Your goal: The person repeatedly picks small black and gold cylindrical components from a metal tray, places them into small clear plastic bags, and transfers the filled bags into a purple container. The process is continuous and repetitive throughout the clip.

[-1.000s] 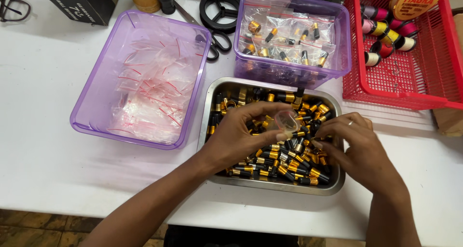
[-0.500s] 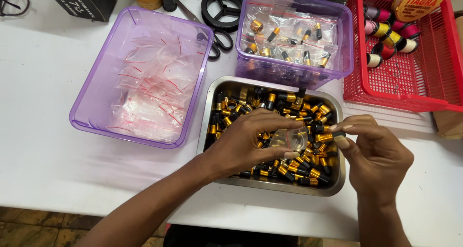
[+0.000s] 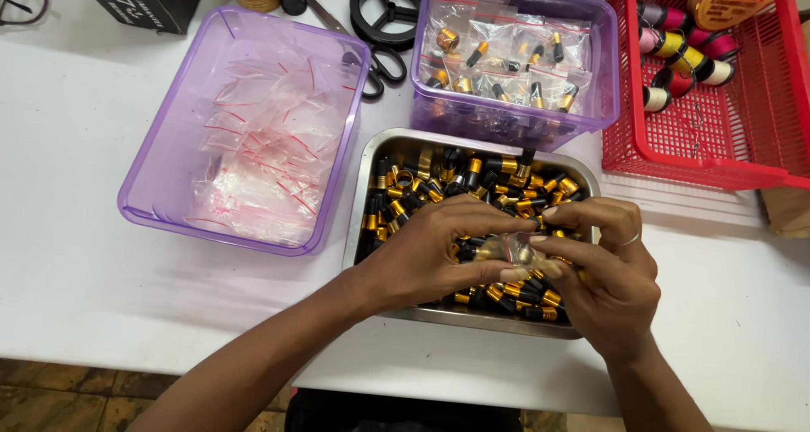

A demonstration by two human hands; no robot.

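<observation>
My left hand [image 3: 430, 255] and my right hand [image 3: 603, 272] meet over a steel tray [image 3: 364, 197] filled with several small black and gold cylindrical parts [image 3: 472, 183]. Between the fingers of both hands sits a small clear plastic bag [image 3: 506, 248]. Both hands pinch it from either side, just above the parts in the tray.
A purple tub [image 3: 160, 179] of empty clear zip bags sits to the left. A second purple tub [image 3: 591, 116] with filled bags stands behind the tray. A red basket [image 3: 742, 158] with thread spools is at right. Scissors [image 3: 371, 69], a black reel [image 3: 386, 10] and a dark box [image 3: 139, 2] lie at the back.
My right hand, which held a black and gold part apart from the left half a second ago, has moved in against the small bag held by the left hand.
</observation>
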